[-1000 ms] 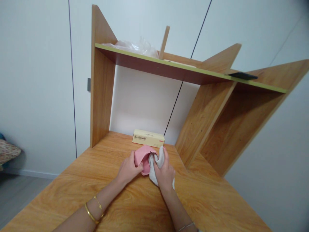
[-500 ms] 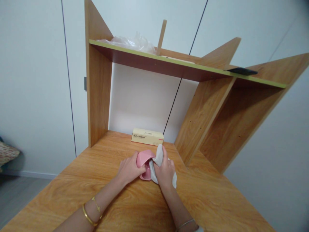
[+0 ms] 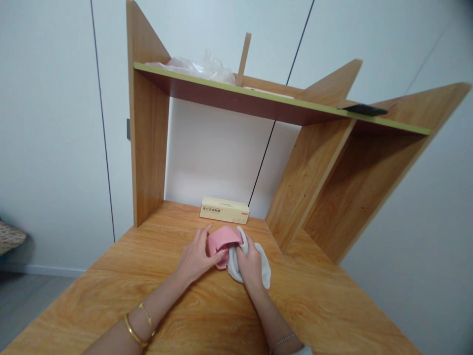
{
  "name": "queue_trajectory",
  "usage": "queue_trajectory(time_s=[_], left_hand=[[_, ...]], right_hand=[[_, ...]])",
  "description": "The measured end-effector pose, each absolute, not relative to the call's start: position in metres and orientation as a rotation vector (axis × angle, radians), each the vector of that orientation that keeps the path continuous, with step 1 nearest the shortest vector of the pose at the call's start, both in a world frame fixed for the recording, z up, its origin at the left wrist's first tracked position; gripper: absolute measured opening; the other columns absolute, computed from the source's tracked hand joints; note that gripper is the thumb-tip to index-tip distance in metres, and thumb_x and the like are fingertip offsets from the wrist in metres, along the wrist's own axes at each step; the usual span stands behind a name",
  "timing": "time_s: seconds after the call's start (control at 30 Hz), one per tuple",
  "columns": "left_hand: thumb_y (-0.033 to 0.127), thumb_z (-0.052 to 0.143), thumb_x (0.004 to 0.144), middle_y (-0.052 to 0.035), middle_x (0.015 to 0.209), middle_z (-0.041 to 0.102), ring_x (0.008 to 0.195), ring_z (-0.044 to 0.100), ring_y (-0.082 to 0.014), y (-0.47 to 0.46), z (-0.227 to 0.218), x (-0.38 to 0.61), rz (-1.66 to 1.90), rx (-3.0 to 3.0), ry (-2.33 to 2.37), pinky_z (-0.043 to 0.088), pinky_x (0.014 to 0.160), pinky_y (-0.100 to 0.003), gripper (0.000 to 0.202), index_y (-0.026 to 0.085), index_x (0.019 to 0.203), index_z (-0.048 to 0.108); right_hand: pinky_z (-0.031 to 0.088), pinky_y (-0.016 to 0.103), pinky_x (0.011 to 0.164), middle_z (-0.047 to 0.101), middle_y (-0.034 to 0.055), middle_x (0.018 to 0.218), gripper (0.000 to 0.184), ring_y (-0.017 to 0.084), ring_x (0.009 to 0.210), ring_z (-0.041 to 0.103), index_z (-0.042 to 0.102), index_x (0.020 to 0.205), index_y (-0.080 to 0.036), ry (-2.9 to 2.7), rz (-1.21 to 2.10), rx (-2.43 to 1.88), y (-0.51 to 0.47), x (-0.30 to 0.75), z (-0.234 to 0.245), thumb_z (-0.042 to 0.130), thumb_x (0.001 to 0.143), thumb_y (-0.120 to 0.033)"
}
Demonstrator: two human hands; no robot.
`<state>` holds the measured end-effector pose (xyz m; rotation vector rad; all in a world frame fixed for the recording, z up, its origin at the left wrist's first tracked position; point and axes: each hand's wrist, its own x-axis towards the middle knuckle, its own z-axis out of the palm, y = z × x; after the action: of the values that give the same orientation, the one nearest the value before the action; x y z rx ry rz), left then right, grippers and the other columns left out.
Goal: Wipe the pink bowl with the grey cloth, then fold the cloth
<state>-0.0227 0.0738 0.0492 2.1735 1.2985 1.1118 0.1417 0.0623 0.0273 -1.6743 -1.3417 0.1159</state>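
Observation:
A small pink bowl [image 3: 222, 237] is tipped on its side on the wooden desk [image 3: 155, 296], its opening facing me. My left hand [image 3: 196, 256] grips the bowl's left rim, fingers wrapped round it. My right hand [image 3: 249, 264] is closed on a white cloth [image 3: 264, 268] and presses it into the bowl's right side. The cloth hangs out past my right hand onto the desk.
A long cream box [image 3: 224, 210] lies just behind the bowl against the white back wall. Wooden side panels [image 3: 148, 143] rise left and right, with a shelf [image 3: 258, 101] overhead bearing a clear plastic bag [image 3: 195, 66] and a black flat object [image 3: 364, 109].
My right hand has slid the cloth lower along the bowl's right side. The bowl has turned a little in my left hand, whose index finger now lifts off the rim.

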Motion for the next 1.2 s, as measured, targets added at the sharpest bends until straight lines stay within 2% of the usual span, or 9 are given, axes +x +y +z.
queue_trajectory(time_s=[0.07,0.13,0.27,0.4,0.53,0.67,0.9,1.07,1.2], left_hand=[[0.049,0.059,0.068,-0.0136,0.127,0.042,0.113,0.044,-0.0265,0.074,0.046,-0.020,1.167,2.115,1.218,0.038,0.090,-0.037,0.081,0.015,0.132,0.022],[0.046,0.062,0.067,-0.0146,0.128,0.041,0.116,0.042,-0.0259,0.072,0.043,-0.017,1.184,2.078,1.082,0.037,0.092,-0.036,0.083,0.014,0.132,0.020],[0.039,0.057,0.073,-0.0103,0.112,0.055,0.098,0.055,-0.0207,0.070,0.039,-0.014,1.176,2.013,0.940,0.044,0.081,-0.030,0.058,0.016,0.120,0.032],[0.037,0.058,0.070,-0.0067,0.093,0.062,0.083,0.060,-0.0216,0.073,0.042,-0.017,1.091,2.043,1.184,0.045,0.069,-0.029,0.043,0.018,0.105,0.043],[0.038,0.057,0.068,-0.0081,0.090,0.064,0.081,0.061,-0.0251,0.074,0.047,-0.020,0.914,2.141,1.437,0.043,0.065,-0.029,0.041,0.018,0.101,0.046],[0.033,0.054,0.069,-0.0069,0.085,0.064,0.076,0.061,-0.0230,0.073,0.050,-0.020,0.850,2.162,1.503,0.040,0.060,-0.027,0.036,0.018,0.100,0.046],[0.034,0.056,0.067,-0.0066,0.084,0.063,0.076,0.060,-0.0214,0.076,0.046,-0.019,0.875,2.121,1.495,0.038,0.059,-0.025,0.031,0.018,0.091,0.044],[0.035,0.057,0.067,-0.0057,0.085,0.063,0.078,0.060,-0.0209,0.078,0.044,-0.019,0.888,2.097,1.471,0.038,0.059,-0.024,0.033,0.019,0.092,0.042],[0.038,0.056,0.067,-0.0054,0.083,0.063,0.075,0.060,-0.0220,0.077,0.043,-0.018,0.830,2.136,1.516,0.037,0.058,-0.025,0.032,0.019,0.089,0.043]], right_hand=[[0.042,0.027,0.072,0.066,0.0093,0.096,0.040,0.021,0.088,0.059,0.053,0.112,-0.017,-1.229,0.174,-1.584,0.063,0.141,0.026,0.040,0.077,-0.031],[0.043,0.028,0.074,0.066,0.0091,0.094,0.037,0.021,0.087,0.060,0.056,0.105,-0.015,-1.177,0.249,-1.484,0.064,0.140,0.025,0.040,0.077,-0.034],[0.044,0.028,0.074,0.066,0.0088,0.089,0.035,0.021,0.083,0.060,0.057,0.097,-0.013,-1.207,0.348,-1.401,0.065,0.136,0.022,0.044,0.075,-0.038],[0.043,0.031,0.076,0.066,0.0094,0.093,0.038,0.023,0.088,0.059,0.055,0.105,-0.017,-1.242,0.241,-1.555,0.066,0.135,0.025,0.048,0.073,-0.036],[0.042,0.031,0.078,0.065,0.0056,0.096,0.041,0.022,0.092,0.058,0.052,0.112,-0.022,-1.284,0.100,-1.582,0.064,0.139,0.030,0.049,0.073,-0.033],[0.042,0.033,0.078,0.064,0.0046,0.101,0.042,0.022,0.093,0.058,0.050,0.114,-0.025,-1.290,0.057,-1.564,0.061,0.142,0.031,0.051,0.073,-0.035],[0.042,0.033,0.081,0.059,0.0088,0.109,0.047,0.022,0.101,0.055,0.043,0.119,-0.019,-1.316,0.253,-1.426,0.067,0.135,0.022,0.049,0.075,-0.035],[0.042,0.030,0.082,0.056,0.0095,0.113,0.066,0.021,0.101,0.055,0.034,0.126,-0.018,-1.332,0.331,-1.347,0.072,0.130,0.017,0.059,0.066,-0.029],[0.042,0.030,0.080,0.057,0.0094,0.112,0.059,0.022,0.099,0.056,0.038,0.122,-0.018,-1.272,0.269,-1.458,0.073,0.132,0.016,0.056,0.067,-0.028]])
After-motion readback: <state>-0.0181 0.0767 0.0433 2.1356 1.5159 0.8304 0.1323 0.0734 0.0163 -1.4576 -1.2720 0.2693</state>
